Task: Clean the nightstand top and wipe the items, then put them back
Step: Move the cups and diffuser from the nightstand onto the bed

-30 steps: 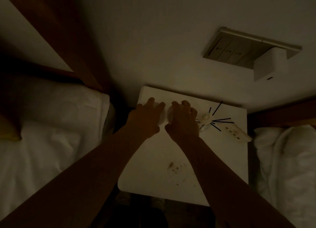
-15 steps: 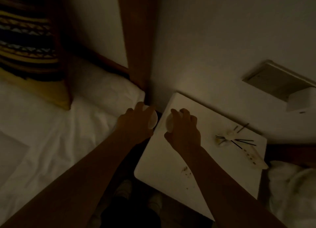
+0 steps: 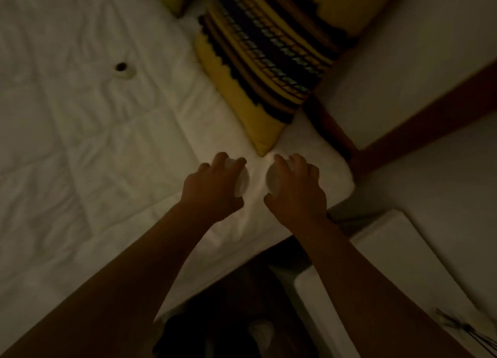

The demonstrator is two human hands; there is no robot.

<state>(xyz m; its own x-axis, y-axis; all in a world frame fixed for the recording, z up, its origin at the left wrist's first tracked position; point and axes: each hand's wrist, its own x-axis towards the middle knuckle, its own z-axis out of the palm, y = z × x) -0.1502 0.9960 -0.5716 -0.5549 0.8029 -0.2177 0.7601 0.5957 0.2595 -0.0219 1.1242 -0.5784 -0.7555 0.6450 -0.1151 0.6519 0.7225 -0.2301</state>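
Observation:
In dim light my left hand (image 3: 212,185) grips a small round white item (image 3: 242,181) from above, fingers curled over its top. My right hand (image 3: 295,188) grips a second round white item (image 3: 273,180) the same way. Both are held just over the white bed (image 3: 107,142), near its corner beside the pillow. The white nightstand top (image 3: 398,255) lies at the lower right, behind my right forearm. Thin dark sticks (image 3: 462,328) of a reed diffuser show at its far lower right edge.
A yellow cushion with dark woven stripes (image 3: 269,62) leans at the head of the bed. A small white roll with a dark hole (image 3: 124,70) lies on the sheet at upper left. A wooden headboard post (image 3: 419,132) runs along the wall. Dark floor sits between bed and nightstand.
Both hands lifted the two white items off the nightstand and carried them left over the bed. The view swung left, so the nightstand now sits at the lower right.

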